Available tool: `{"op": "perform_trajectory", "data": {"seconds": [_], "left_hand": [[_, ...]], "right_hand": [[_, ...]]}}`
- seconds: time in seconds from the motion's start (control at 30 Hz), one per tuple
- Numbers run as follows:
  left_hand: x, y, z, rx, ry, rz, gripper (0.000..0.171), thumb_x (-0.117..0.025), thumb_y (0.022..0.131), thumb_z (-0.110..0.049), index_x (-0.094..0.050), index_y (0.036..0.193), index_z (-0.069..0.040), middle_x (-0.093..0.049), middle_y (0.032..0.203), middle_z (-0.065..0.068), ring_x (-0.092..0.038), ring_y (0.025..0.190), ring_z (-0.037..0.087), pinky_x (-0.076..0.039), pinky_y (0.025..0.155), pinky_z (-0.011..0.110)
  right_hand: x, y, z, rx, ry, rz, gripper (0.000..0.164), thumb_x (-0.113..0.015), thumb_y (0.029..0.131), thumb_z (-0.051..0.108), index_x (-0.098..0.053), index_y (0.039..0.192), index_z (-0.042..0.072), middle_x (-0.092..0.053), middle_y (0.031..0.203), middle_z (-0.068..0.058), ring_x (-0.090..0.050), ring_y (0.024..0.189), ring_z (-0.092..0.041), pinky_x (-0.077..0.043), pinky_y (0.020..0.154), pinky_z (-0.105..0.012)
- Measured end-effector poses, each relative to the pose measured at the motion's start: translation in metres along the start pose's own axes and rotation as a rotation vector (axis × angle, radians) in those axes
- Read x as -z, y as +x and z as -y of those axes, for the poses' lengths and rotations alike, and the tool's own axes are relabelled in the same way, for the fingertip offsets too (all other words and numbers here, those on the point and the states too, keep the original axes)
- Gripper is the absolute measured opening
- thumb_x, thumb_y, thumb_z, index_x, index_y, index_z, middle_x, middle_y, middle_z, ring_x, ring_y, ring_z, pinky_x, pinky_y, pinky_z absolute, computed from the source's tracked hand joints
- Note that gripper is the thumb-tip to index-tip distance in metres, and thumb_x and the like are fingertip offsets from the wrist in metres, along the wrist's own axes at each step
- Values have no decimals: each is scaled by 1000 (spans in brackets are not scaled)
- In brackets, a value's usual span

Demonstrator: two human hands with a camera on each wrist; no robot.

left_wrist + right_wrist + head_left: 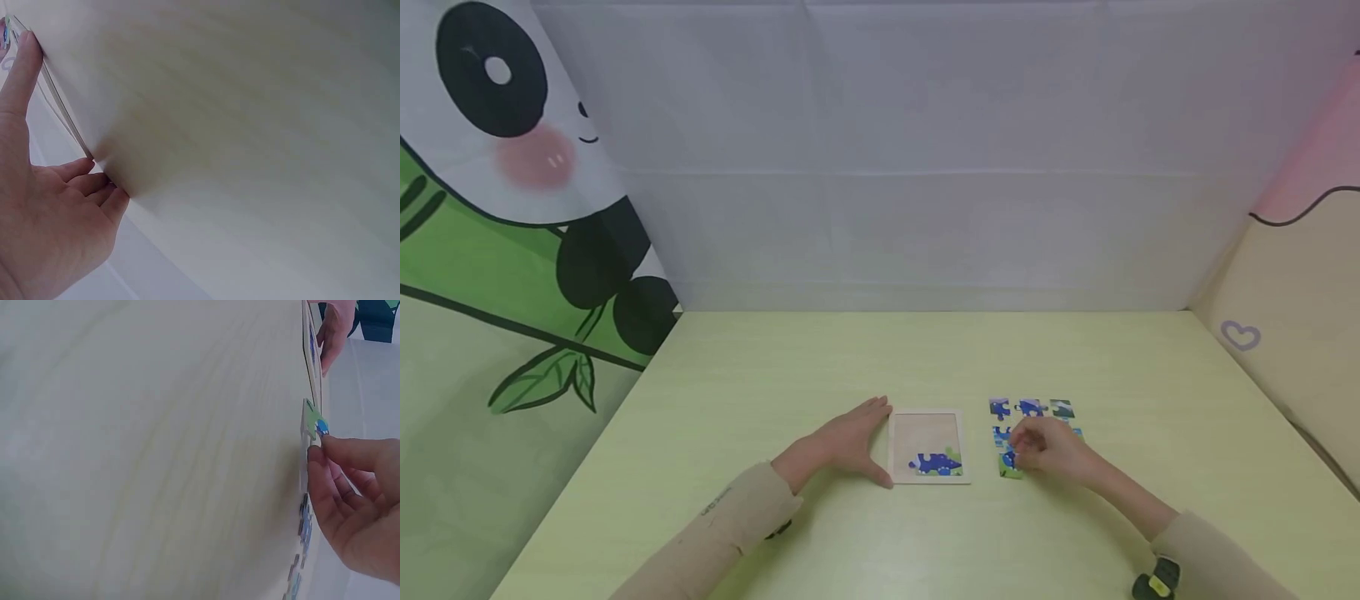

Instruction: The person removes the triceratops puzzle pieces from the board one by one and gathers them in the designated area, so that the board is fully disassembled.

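My left hand (852, 439) rests along the left side of a shallow white-rimmed puzzle tray (927, 411). Its fingers reach the upper left corner and its thumb touches the lower left one. Joined puzzle pieces (938, 464), blue dinosaur with green, lie in the tray's bottom right part. To the right of the tray, my right hand (1051, 448) pinches a green and blue jigsaw piece (313, 422) between thumb and finger. In the right wrist view that piece stands tilted up from the table. The curled fingers hide part of the loose pieces beneath.
Loose jigsaw pieces lie in rows around the right hand, among them a blue one (999, 408), a blue dinosaur one (1032, 407) and a green one (1062, 408). A pale wooden table (850, 358) carries everything, with a white curtain (887, 208) behind it.
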State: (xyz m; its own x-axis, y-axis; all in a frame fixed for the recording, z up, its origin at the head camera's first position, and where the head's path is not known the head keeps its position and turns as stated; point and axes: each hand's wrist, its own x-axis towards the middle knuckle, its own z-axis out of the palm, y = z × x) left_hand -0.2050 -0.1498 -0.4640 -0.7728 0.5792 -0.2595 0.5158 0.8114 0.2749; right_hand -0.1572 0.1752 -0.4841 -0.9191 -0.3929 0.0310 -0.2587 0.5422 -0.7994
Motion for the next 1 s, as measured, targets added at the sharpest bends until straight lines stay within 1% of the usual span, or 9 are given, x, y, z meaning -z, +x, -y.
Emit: {"op": "perform_trajectory", "data": {"seconds": [0.2,0.4,0.53,0.7,1.0], "left_hand": [[0,-1,0,-5,0,-7,114,-73,58,-61,-22,143,-4,-14,151,11,-12,138,25,-18,112,40],[1,0,0,-5,4,-7,115,-74,58,-61,-22,143,-5,-14,151,10,-12,138,25,-18,111,39],[1,0,0,-1,-7,-6,115,-75,57,-61,-22,143,-5,-15,151,10,-12,138,25,-18,111,40],[0,0,0,2,-1,-7,115,-75,57,-61,-23,143,-5,-15,151,10,-12,138,25,-18,112,39],[1,0,0,7,6,-7,115,-74,57,-62,-23,143,-5,-14,151,9,-12,138,24,-18,112,39]], "right_hand": [[-1,-3,-2,-4,-33,-6,14,-68,75,0,-63,88,2,-58,76,0,-52,68,-11,-48,57,-19],[-4,-4,-2,-2,-122,-23,14,-68,76,3,-67,90,2,-59,74,3,-51,66,-8,-47,56,-18],[-5,-5,-2,-3,-157,-27,14,-68,77,4,-68,91,2,-59,74,5,-49,66,-8,-45,55,-18],[-4,-4,-2,6,-164,-29,13,-68,77,5,-68,90,3,-59,74,5,-47,65,-7,-44,55,-19],[-4,-4,-2,-1,-167,-24,14,-68,78,6,-68,91,4,-58,74,5,-46,66,-8,-43,55,-19]]}}
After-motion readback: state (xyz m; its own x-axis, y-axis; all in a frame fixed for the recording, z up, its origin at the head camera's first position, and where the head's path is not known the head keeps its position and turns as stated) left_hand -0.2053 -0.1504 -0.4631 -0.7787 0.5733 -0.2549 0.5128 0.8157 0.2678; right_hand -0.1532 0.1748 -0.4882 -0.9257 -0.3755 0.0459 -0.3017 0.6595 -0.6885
